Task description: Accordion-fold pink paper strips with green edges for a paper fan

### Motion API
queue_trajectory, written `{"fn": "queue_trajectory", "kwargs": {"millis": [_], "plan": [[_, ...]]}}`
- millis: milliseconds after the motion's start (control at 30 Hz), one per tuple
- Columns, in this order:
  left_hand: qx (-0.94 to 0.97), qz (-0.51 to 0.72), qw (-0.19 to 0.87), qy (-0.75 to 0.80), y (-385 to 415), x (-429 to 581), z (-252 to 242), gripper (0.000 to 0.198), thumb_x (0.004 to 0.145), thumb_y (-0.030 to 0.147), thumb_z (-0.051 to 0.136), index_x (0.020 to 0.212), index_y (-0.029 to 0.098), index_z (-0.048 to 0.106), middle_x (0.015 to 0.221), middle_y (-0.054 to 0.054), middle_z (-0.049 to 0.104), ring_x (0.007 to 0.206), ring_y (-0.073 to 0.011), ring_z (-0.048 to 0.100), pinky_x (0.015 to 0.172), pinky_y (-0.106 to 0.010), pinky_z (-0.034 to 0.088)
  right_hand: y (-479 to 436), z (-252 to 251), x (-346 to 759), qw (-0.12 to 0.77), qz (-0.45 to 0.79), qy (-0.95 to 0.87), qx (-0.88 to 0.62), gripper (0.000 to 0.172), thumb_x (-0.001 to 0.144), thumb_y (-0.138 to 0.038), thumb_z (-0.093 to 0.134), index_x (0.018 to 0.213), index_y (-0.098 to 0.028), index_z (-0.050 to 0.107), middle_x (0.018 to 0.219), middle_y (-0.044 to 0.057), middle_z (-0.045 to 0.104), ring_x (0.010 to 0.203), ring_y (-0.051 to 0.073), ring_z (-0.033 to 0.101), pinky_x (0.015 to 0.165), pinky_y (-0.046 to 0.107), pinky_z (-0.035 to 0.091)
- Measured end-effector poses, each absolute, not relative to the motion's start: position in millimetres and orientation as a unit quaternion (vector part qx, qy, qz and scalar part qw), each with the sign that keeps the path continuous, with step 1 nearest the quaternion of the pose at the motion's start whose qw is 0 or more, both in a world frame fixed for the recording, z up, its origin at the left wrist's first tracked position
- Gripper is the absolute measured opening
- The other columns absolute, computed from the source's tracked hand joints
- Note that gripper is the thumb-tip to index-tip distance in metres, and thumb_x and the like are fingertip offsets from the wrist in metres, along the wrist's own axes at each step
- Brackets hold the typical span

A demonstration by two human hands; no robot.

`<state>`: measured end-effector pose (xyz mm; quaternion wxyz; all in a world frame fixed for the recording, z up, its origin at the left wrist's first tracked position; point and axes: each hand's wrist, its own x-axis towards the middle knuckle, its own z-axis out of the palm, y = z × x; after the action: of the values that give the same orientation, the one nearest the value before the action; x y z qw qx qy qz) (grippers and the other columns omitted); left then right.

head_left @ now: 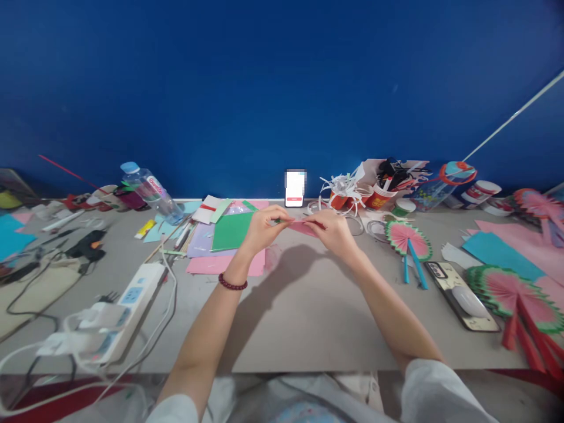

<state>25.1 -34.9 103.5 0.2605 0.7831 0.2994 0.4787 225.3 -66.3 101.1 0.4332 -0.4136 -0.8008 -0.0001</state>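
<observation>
Both my hands are raised over the middle of the grey table and meet on a narrow folded strip of pink paper. My left hand, with a dark red bead bracelet at the wrist, pinches the strip's left end. My right hand pinches its right end, fingers curled. The strip is held just above the table, in front of a lit phone that stands against the blue wall. Sheets of green, pink and lilac paper lie just left of my left hand.
A white power strip with cables and a black glue gun lie at left, a water bottle behind them. Red cups with tools stand at back right. Finished pink paper fans, a phone in a case and more fans lie at right.
</observation>
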Motion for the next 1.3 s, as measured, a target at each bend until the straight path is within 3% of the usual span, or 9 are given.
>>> {"fn": "queue_trajectory", "kwargs": {"millis": [300,500,600,833,1167,1300], "plan": [[0.827,0.427,0.192,0.312,-44,28,113,0.020,0.084,0.038,0.062,0.084,0.019,0.070,0.081,-0.003,0.065,0.074,-0.0130,0.058,0.067,-0.025,0.044,-66,101,224,0.435,-0.111,-0.810,-0.377,0.020,0.091,-0.023,0.053,0.082,-0.016,0.070,0.073,0.008,0.072,0.070,0.020,0.064,0.073,0.035,0.049],[0.845,0.432,0.054,0.311,-43,28,108,0.028,0.090,0.038,0.052,0.079,0.018,0.068,0.075,-0.003,0.064,0.073,-0.0144,0.055,0.067,-0.027,0.040,-65,101,225,0.400,-0.071,-0.823,-0.397,0.018,0.091,-0.023,0.053,0.089,-0.019,0.070,0.083,0.006,0.074,0.079,0.020,0.066,0.088,0.039,0.047],[0.845,0.432,0.007,0.316,-41,27,105,0.034,0.091,0.042,0.048,0.076,0.017,0.067,0.069,-0.003,0.061,0.070,-0.0151,0.053,0.063,-0.027,0.038,-65,103,227,0.382,-0.033,-0.821,-0.422,0.016,0.089,-0.024,0.055,0.091,-0.020,0.071,0.084,0.007,0.074,0.079,0.021,0.065,0.084,0.039,0.048],[0.844,0.433,-0.006,0.318,-41,25,105,0.033,0.093,0.039,0.046,0.078,0.018,0.066,0.070,-0.003,0.059,0.072,-0.0147,0.052,0.064,-0.026,0.038,-68,110,229,0.393,0.031,-0.802,-0.449,0.016,0.087,-0.023,0.058,0.081,-0.020,0.072,0.074,0.005,0.072,0.071,0.019,0.061,0.070,0.031,0.046],[0.841,0.448,-0.003,0.303,-42,26,107,0.028,0.092,0.037,0.050,0.080,0.018,0.066,0.072,-0.002,0.061,0.074,-0.0139,0.054,0.063,-0.025,0.039,-67,104,229,0.412,0.024,-0.781,-0.469,0.014,0.085,-0.021,0.060,0.078,-0.019,0.072,0.075,0.006,0.071,0.075,0.020,0.063,0.071,0.031,0.047],[0.851,0.425,-0.013,0.309,-44,25,111,0.027,0.093,0.035,0.049,0.080,0.018,0.065,0.074,-0.003,0.062,0.075,-0.0150,0.054,0.065,-0.027,0.040,-65,96,229,0.422,-0.016,-0.778,-0.465,0.015,0.086,-0.022,0.059,0.081,-0.021,0.073,0.077,0.006,0.072,0.085,0.023,0.065,0.079,0.036,0.050]]}}
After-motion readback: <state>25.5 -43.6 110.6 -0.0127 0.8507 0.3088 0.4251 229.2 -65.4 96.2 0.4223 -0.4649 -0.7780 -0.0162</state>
